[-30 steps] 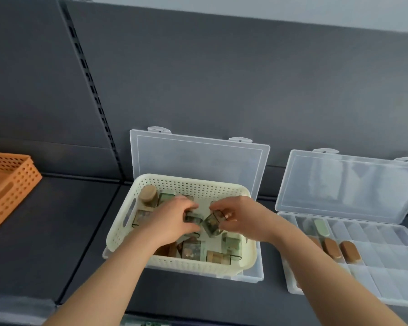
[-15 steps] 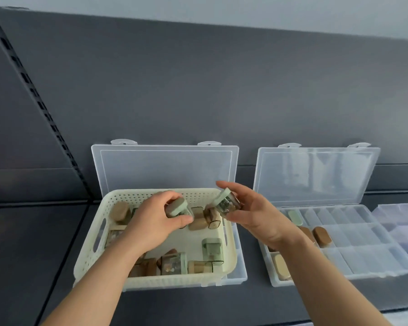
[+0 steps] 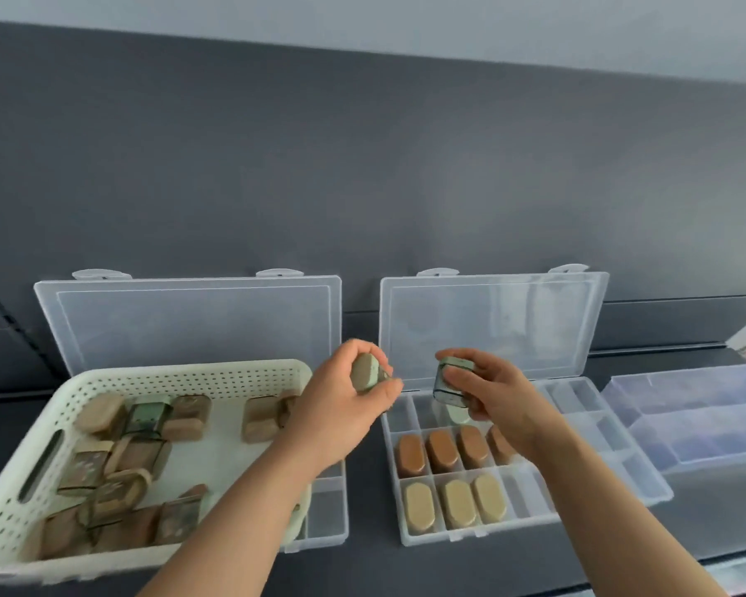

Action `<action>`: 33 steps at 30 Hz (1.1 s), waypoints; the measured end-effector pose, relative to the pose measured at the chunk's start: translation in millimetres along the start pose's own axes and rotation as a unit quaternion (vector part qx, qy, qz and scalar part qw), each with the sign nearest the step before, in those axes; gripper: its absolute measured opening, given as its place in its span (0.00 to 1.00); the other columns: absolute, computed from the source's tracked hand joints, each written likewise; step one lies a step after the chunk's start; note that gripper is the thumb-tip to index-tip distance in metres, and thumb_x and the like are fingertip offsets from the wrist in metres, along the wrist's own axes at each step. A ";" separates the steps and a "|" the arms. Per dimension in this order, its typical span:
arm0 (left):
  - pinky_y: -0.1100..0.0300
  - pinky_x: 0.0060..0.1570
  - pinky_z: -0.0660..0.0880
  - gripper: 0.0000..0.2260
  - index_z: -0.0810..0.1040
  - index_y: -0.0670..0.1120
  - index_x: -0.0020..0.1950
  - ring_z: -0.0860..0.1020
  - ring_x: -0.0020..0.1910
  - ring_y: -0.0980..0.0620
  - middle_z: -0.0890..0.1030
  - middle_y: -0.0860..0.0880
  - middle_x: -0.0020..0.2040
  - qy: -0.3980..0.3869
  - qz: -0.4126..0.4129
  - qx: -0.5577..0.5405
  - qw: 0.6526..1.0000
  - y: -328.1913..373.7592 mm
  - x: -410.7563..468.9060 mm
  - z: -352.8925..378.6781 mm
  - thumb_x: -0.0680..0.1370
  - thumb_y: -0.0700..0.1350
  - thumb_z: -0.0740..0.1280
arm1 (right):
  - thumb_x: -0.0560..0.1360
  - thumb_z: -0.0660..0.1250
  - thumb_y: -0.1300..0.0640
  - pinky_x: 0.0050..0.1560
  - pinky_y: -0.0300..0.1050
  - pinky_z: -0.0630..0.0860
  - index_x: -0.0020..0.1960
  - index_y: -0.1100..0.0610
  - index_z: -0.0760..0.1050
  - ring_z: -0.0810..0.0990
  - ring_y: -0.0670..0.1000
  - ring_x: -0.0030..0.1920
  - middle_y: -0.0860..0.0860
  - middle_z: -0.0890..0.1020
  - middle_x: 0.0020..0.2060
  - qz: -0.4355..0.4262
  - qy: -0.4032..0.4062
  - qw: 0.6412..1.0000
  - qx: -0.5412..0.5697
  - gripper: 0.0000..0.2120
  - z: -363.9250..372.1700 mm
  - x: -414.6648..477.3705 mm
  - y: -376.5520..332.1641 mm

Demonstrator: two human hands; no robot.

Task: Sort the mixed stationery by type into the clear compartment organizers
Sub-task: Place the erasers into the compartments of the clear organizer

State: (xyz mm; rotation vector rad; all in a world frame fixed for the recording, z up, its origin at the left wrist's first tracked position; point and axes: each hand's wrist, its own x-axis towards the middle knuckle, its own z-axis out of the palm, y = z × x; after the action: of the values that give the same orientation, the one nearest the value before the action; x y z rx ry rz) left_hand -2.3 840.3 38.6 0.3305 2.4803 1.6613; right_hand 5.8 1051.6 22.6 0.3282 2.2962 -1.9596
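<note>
Two hands are hovering at clear plastic compartment organizer. Left hand is pinching sage-green rounded block beside its left edge. Right hand is gripping clear-green boxy case above its back row. Both seeming light, rigid, slick; flat faces offering best hold.

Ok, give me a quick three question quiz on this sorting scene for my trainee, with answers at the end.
1. True or false: the left grip holds nothing.
2. In which row of the right organizer do the brown oval pieces lie? A far, B middle, C near.
3. How many beige oval pieces lie in its near row?
Key: 1 false, it pinches a green piece; 2 B; 3 three.
</note>
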 end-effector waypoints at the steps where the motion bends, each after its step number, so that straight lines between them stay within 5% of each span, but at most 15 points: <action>1: 0.60 0.34 0.74 0.08 0.73 0.57 0.49 0.76 0.36 0.55 0.79 0.56 0.44 -0.011 -0.022 -0.002 1.000 -2.6 3.6 8.7 0.74 0.48 0.69 | 0.76 0.67 0.57 0.31 0.37 0.65 0.54 0.48 0.81 0.72 0.48 0.35 0.58 0.82 0.44 0.008 -0.005 1.000 0.015 0.09 -5.5 1.8 2.0; 3: 0.61 0.37 0.75 0.11 0.70 0.58 0.53 0.76 0.38 0.55 0.78 0.52 0.48 -0.029 -0.058 -0.005 0.998 -7.4 8.7 24.6 0.75 0.47 0.67 | 0.76 0.67 0.57 0.30 0.37 0.63 0.55 0.48 0.80 0.71 0.46 0.32 0.60 0.83 0.47 0.018 -0.015 0.999 0.022 0.09 -15.0 6.6 7.3; 8: 0.70 0.34 0.71 0.18 0.65 0.56 0.65 0.77 0.46 0.50 0.65 0.53 0.61 -0.035 -0.086 0.114 0.989 -22.9 19.5 52.7 0.78 0.46 0.65 | 0.81 0.59 0.58 0.30 0.38 0.66 0.59 0.52 0.78 0.68 0.46 0.29 0.52 0.75 0.33 0.040 -0.044 0.998 0.015 0.11 -29.4 25.6 22.5; 11: 0.62 0.49 0.74 0.26 0.61 0.56 0.72 0.76 0.56 0.50 0.65 0.53 0.68 -0.051 -0.102 0.182 0.977 -36.8 27.0 60.2 0.77 0.48 0.67 | 0.80 0.58 0.60 0.35 0.40 0.72 0.62 0.52 0.75 0.72 0.47 0.33 0.52 0.77 0.37 0.033 -0.077 0.996 -0.027 0.14 -32.3 34.7 29.7; 13: 0.63 0.52 0.72 0.28 0.62 0.55 0.71 0.74 0.59 0.53 0.70 0.55 0.67 -0.042 -0.094 0.218 0.970 -40.6 30.5 64.0 0.75 0.48 0.71 | 0.80 0.60 0.59 0.38 0.37 0.75 0.65 0.50 0.72 0.75 0.45 0.35 0.50 0.78 0.44 0.006 -0.098 0.990 -0.097 0.15 -31.4 37.9 33.7; 17: 0.66 0.40 0.70 0.22 0.71 0.54 0.60 0.75 0.47 0.56 0.75 0.56 0.56 -0.027 -0.103 0.220 0.970 -44.7 37.5 69.0 0.69 0.48 0.76 | 0.75 0.68 0.55 0.38 0.28 0.74 0.66 0.49 0.70 0.78 0.42 0.42 0.43 0.76 0.51 -0.058 -0.097 0.964 -0.242 0.20 -27.0 45.5 40.9; 21: 0.64 0.46 0.73 0.24 0.71 0.52 0.64 0.76 0.50 0.54 0.72 0.54 0.59 -0.040 -0.118 0.216 0.968 -47.7 38.7 71.9 0.71 0.48 0.75 | 0.72 0.72 0.54 0.44 0.36 0.77 0.65 0.47 0.72 0.77 0.46 0.43 0.44 0.78 0.49 -0.097 -0.107 0.934 -0.327 0.22 -23.8 53.4 49.7; 33: 0.65 0.52 0.71 0.23 0.69 0.50 0.70 0.76 0.55 0.53 0.69 0.51 0.66 -0.028 -0.113 0.224 0.967 -52.3 41.7 71.6 0.76 0.45 0.69 | 0.71 0.72 0.50 0.53 0.37 0.72 0.65 0.48 0.72 0.72 0.45 0.54 0.45 0.74 0.59 -0.140 -0.143 0.877 -0.436 0.23 -11.0 63.3 53.6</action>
State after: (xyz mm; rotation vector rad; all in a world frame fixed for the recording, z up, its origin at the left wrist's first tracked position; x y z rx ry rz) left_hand -31.2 895.8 -36.7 0.1266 2.7102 0.9838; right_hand -42.6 1076.3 -41.0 -0.3703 2.7942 -0.7594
